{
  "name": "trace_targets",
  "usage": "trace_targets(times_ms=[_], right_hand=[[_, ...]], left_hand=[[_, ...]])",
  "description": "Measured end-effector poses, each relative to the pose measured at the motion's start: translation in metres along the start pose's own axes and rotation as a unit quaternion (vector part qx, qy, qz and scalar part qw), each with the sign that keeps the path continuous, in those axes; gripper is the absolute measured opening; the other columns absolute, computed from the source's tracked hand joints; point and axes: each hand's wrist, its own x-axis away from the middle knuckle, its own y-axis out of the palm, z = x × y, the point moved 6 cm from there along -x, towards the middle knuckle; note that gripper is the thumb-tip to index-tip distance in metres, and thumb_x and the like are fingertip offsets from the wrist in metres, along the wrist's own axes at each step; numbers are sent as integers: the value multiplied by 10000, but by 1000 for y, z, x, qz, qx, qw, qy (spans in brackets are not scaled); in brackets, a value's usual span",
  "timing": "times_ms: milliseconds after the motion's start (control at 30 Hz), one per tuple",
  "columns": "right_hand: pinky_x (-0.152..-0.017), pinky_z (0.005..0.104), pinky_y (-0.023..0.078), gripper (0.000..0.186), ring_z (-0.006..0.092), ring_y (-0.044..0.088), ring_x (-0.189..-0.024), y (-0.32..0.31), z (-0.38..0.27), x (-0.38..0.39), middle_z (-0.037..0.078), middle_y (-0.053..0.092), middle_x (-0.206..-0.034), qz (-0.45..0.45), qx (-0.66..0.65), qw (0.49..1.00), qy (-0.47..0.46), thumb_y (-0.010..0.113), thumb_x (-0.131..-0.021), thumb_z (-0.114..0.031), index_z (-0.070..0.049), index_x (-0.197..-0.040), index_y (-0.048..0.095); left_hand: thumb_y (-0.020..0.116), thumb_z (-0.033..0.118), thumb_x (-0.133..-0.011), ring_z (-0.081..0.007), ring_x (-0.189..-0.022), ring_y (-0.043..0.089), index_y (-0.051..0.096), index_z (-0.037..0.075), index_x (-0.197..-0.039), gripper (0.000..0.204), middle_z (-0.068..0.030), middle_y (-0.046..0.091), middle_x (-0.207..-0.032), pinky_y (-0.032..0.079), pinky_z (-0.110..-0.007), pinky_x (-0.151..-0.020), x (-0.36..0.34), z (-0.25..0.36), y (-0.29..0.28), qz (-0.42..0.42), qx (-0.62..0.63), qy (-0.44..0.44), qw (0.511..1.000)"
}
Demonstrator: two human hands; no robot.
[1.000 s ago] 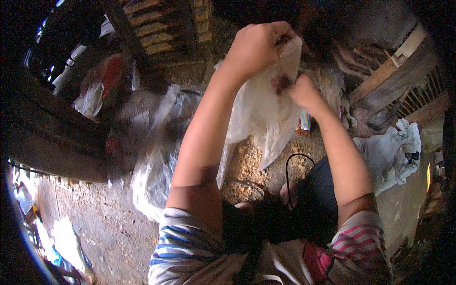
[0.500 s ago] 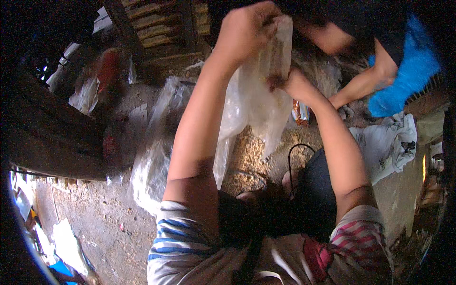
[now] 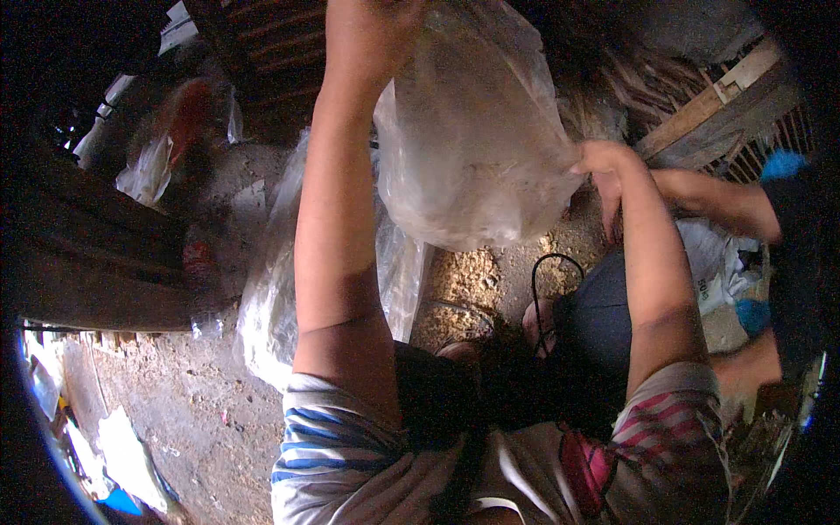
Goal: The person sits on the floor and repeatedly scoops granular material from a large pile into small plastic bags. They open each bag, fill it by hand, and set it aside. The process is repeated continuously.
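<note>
A large cloudy clear plastic bag hangs spread out before me, its rounded lower end above the floor. At the upper edge of the picture my left hand is closed at the bag's upper left; its fingertips are partly cut off. My right hand pinches the bag's right edge between thumb and fingers. Just behind that hand, a co-worker's forearm reaches in from the right, its hand partly hidden. More crumpled clear plastic sheeting lies on the ground beside my left forearm.
Pale crumbs litter the floor between my feet, near a thin black loop. A plastic bottle is at the left beside a dark curved object. Wooden boards stand far right; a white sack lies nearer.
The bag has spread from a narrow bunched strip into a wide, full shape. My left hand moved up and left, my right hand rightward. The co-worker has shifted to the right.
</note>
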Motion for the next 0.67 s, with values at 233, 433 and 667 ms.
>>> trace_targets(times_ms=[233,433,667], right_hand=[[-1022,373,399,621,233,547,-1180,-90,-162,115,123,610,-1262,263,-360,855,-265,765,-785,-248,-15,-1311,530],[-1029,335,399,395,183,539,-1173,-132,-179,59,82,612,-1257,234,-245,896,-287,619,-920,-249,-42,-1254,583],[-1074,350,360,360,224,504,-1243,-193,-39,6,108,577,-1328,188,-51,969,-154,522,-974,-186,-24,-1291,579]], left_hand=[[663,110,-881,-287,-997,678,612,-79,-1108,299,-223,685,-1064,532,-365,-823,8,-23,54,-65,34,-2,997],[658,161,-849,-364,-892,661,650,22,-1046,241,-191,686,-957,531,-426,-750,-1,-6,72,-93,-132,44,986],[696,214,-736,-295,-754,692,719,149,-981,255,-149,700,-822,540,-435,-656,-27,-82,125,35,-73,-39,996]])
